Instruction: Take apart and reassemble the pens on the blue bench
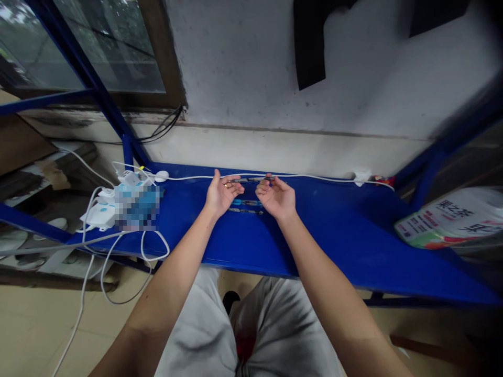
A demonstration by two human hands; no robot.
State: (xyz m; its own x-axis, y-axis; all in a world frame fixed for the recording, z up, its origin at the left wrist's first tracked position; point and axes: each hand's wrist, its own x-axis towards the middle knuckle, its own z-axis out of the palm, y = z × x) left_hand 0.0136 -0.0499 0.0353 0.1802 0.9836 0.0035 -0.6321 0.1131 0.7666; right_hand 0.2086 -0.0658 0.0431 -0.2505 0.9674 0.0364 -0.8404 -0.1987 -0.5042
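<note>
A slim pen (248,179) with a clear barrel and dark parts is held level between my two hands, just above the blue table. My left hand (223,195), with a ring on one finger, pinches its left end. The fingertips of my right hand (277,198) are closed around the dark right end; I cannot tell whether that end is a separate piece. Below the held pen, a blue pen (245,202) lies on the table, its right end close to my right fingers. Nearer to me lies a clear-and-dark pen (244,211), roughly parallel to it.
White power strips and plugs (102,209) crowd the blue table's (251,246) left end, with cords hanging down. A white cable (314,177) runs along the back by the wall. At right lies a large labelled plastic bottle (451,220). Blue metal posts (106,104) rise at the sides.
</note>
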